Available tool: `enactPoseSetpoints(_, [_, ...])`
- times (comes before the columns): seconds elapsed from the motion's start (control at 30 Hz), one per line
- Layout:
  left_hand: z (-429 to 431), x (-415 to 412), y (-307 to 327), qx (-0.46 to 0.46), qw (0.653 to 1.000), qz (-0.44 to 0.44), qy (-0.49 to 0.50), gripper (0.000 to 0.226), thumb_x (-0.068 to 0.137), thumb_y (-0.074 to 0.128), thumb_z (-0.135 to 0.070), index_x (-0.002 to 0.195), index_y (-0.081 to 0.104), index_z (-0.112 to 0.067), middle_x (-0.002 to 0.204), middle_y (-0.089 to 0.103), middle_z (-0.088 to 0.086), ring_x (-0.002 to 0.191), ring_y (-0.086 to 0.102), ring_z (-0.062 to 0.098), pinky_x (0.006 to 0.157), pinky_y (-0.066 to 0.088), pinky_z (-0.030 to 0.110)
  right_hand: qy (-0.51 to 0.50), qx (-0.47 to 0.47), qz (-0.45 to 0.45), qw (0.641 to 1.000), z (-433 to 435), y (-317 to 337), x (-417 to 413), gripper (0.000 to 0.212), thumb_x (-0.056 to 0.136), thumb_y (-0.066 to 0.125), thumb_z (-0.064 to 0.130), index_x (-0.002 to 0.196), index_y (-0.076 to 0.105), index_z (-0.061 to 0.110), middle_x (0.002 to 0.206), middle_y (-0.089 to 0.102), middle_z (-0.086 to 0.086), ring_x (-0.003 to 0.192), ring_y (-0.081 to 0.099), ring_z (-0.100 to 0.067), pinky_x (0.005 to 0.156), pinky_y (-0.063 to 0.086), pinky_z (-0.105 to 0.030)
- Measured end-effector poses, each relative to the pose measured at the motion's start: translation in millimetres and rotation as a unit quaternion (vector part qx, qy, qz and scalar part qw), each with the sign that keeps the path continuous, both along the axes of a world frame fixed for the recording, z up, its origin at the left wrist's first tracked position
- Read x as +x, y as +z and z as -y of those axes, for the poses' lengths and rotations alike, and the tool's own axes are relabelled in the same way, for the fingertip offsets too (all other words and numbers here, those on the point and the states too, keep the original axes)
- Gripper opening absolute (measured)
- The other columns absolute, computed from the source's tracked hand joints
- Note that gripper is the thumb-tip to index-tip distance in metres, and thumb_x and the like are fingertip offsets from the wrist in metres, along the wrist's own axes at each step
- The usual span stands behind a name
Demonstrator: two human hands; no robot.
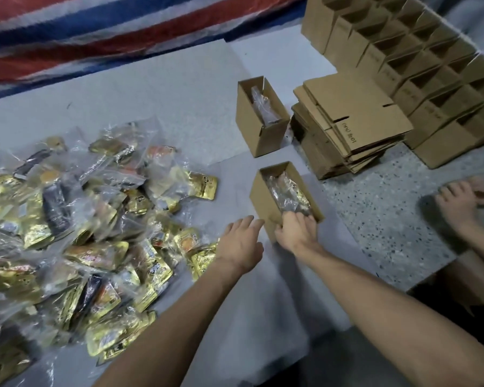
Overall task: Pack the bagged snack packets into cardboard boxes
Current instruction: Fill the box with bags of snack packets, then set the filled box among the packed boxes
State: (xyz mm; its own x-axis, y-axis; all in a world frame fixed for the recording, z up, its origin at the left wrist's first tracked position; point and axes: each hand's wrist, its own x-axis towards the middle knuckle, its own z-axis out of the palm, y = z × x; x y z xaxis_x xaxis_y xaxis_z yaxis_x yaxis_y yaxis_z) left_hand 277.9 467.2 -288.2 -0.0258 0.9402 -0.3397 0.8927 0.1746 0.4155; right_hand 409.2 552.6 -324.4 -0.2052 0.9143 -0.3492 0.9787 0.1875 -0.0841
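Head view: one camera, looking down over both forearms at a pale grey sheet (179,88) spread on the floor.
Near box: a small open brown cardboard box (264,196) stands by the sheet's right edge, with a clear plastic bag of snack packets (287,192) already lying along its inside.
Right hand: the right hand (296,233) is at the box's near end, fingers curled over the rim and down onto the bag, pressing or tucking it (whether they pinch the film I cannot tell).
Left hand: the left hand (239,243) is flat and spread, holding nothing, fingertips just beside the box's near left corner.
Supply: a loose heap of clear bags holding gold foil packets (76,219) covers the sheet's left half.
Far box: a second open brown box (256,121) stands farther up the right edge, a bag inside it too.
Stock: a stack of flat cardboard blanks (347,127) and rows of erected empty boxes (430,65) sit on the speckled floor to the right.
Other person: a bare pair of hands (458,202) at the right edge of view.
Handling: the bags look light, soft and slippery, so they probably slump; best taken across the middle with a full hand, then fed in lengthwise.
Caution: the thin film could snag on the cardboard rim.
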Motion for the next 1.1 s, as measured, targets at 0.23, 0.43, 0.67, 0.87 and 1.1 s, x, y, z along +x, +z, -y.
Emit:
enactPoseSetpoints(0.23, [-16.9,-1.9,1.7,0.002,1.000,0.009,0.010,0.052,0.095,0.051,-0.025,0.146,0.039,-0.020,0.146,0.042,0.001,0.136,0.038,0.024,0.112,0.024,0.034,-0.043,0.015,-0.027,0.999,-66.9,2.4,-33.3,0.020,0.081,0.059,0.021,0.099,0.067,0.015,0.105,0.071,-0.012,0.104,0.065,-0.030,0.096,0.039,-0.037])
enactPoseSetpoints(0.43, [-50.3,-20.8,20.2,0.023,1.000,-0.003,0.015,0.050,0.096,0.051,-0.024,0.145,0.041,-0.021,0.147,0.043,0.003,0.137,0.036,0.025,0.114,0.023,0.034,-0.068,0.022,-0.028,0.997,-92.4,-2.1,-44.2,0.013,0.077,0.067,0.025,0.086,0.060,0.020,0.098,0.071,-0.009,0.099,0.066,-0.027,0.096,0.038,-0.039])
enactPoseSetpoints(0.67, [-76.0,-34.6,33.9,0.037,0.999,-0.026,0.021,0.051,0.097,0.050,-0.024,0.147,0.040,-0.022,0.148,0.043,0.002,0.135,0.038,0.025,0.112,0.025,0.035,-0.078,0.037,-0.017,0.996,-107.2,-5.1,-40.3,0.014,0.085,0.059,0.024,0.093,0.066,0.014,0.098,0.072,-0.012,0.097,0.067,-0.029,0.098,0.036,-0.038])
enactPoseSetpoints(0.87, [-85.5,-35.1,41.9,0.048,0.998,-0.025,0.032,0.052,0.096,0.050,-0.021,0.147,0.040,-0.022,0.149,0.044,0.002,0.134,0.039,0.026,0.112,0.024,0.035,-0.034,0.035,-0.009,0.999,-116.7,-1.6,-34.4,0.018,0.089,0.060,0.023,0.100,0.067,0.011,0.104,0.070,-0.015,0.108,0.060,-0.030,0.099,0.037,-0.038])
enactPoseSetpoints(1.1, [-60.9,-51.2,57.2,0.057,0.996,-0.039,0.055,0.051,0.097,0.049,-0.024,0.147,0.039,-0.024,0.147,0.044,0.001,0.135,0.038,0.024,0.116,0.020,0.037,-0.026,0.039,-0.044,0.998,-117.7,12.0,-28.8,0.035,0.085,0.064,0.014,0.120,0.063,0.012,0.114,0.066,-0.019,0.125,0.047,-0.031,0.098,0.042,-0.039])
